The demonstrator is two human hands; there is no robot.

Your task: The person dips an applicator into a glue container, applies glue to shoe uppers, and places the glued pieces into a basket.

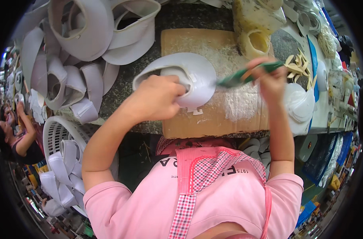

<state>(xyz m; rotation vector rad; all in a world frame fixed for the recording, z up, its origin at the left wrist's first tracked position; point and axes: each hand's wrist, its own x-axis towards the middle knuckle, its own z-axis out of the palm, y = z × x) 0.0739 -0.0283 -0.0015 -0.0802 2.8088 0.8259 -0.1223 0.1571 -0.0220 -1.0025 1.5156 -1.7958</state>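
A white, visor-shaped piece (203, 79) with a curved brim and an inner band lies over the brown cardboard (181, 127). My left hand (159, 95) is closed on its near left part, fingers bent over the opening's edge. To the right, my right hand (271, 79) is wrapped round a green-handled tool (241, 77). Its tip points left toward the piece's brim; motion blurs it, so its kind is unclear. Below the brim, a small white scrap (195, 111) rests on the cardboard.
Similar white pieces (86, 36) crowd the table's left. At the lower left stands a white basket (54, 127) holding more. A yellowish, crusted container (257, 42) stands behind the tool. Pale slivers (297, 67) and stacked white pieces (299, 103) lie right. Another person (24, 137) is far left.
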